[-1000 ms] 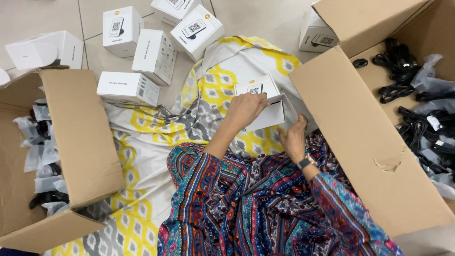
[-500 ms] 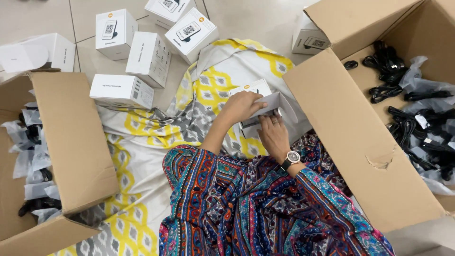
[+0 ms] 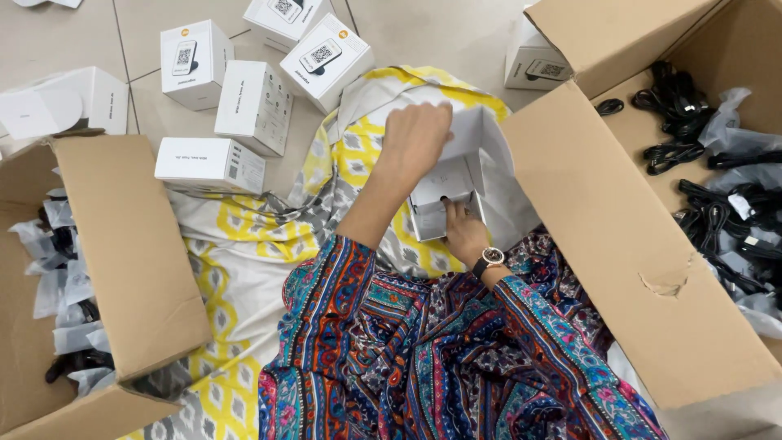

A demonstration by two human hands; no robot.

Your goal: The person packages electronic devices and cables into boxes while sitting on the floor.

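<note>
Both hands [image 3: 440, 179] work an open white box [image 3: 456, 183] (lap-level).

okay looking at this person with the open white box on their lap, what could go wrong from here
The small white box sits open on the lap, left hand on its raised lid and right hand at the insert, so it might tip off the patterned cloth. The big cardboard box crowds the right elbow and could get bumped.

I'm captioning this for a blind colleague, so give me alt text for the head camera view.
Seen from above, a seated person's left hand lifts the lid of a small white box while the right hand reaches inside. Closed white boxes lie on the floor, between two open cardboard cartons holding bagged black cables.
</note>
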